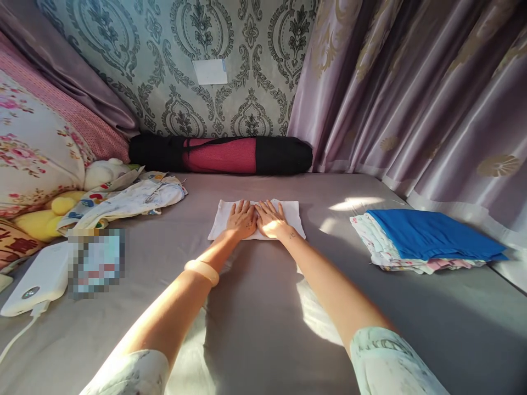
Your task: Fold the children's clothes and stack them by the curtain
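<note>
A white folded cloth lies flat on the grey bed sheet, straight ahead of me. Both palms rest on top of it, side by side near its middle. My left hand is laid flat with its fingers stretched out, and a pale bangle circles that forearm. Touching it along the thumb side, my right hand is also flat with fingers spread. Neither hand grips the cloth. Part of the cloth is hidden beneath the hands.
Folded clothes with a blue piece on top lie at right. A black and red rolled bag lines the wall. At left are crumpled patterned garments, a yellow plush toy, a white power bank with cable, and a blurred-out item.
</note>
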{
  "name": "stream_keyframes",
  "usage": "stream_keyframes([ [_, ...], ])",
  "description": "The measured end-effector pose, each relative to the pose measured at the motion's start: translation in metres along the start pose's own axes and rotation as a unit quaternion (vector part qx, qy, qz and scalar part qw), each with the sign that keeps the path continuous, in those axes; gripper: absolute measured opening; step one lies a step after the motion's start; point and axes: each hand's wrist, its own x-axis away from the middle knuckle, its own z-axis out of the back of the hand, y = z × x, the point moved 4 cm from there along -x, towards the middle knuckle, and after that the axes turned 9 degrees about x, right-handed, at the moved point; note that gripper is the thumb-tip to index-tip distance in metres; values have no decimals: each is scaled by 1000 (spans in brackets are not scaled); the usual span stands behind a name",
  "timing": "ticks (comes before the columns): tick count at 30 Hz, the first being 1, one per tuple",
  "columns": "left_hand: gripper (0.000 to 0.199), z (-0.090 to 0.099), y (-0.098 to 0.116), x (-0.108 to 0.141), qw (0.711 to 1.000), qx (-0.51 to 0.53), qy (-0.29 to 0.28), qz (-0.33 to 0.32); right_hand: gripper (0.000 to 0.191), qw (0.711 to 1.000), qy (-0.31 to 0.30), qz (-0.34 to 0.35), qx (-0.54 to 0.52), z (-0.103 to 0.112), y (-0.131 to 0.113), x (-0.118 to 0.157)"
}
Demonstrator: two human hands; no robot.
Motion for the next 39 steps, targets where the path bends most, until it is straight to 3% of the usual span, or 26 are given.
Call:
stream_keyframes([
  [4, 59, -4, -10, -1, 1000, 7, -14, 6, 59, 1000, -10, -6, -6, -7, 2, -2],
  [9, 59, -9, -18, -2, 999, 21, 9, 30, 56, 999, 21, -27, -5, -10, 5, -1],
  [14, 66, -8, -27, -2, 995, 32, 33, 83, 57, 987, 63, -146, -1, -8, 16, 4],
  [18, 71, -5, -35, 0, 993, 27, 49, 108, 62, 976, 59, -208, 5, -10, 28, 8],
  [26, 72, 6, -68, 13, 996, 9, 5, 93, 64, 989, 40, -144, 8, -15, 67, 24],
  [30, 71, 7, -80, 15, 995, 38, -15, 94, 63, 989, 48, -139, -1, -19, 72, 26],
  [35, 72, 12, -74, 14, 994, 7, -39, 98, 64, 990, 37, -135, 15, -15, 70, 25],
  [39, 71, 19, -57, 11, 998, -39, 6, 55, 62, 989, 87, -105, 53, -4, 62, 22],
])
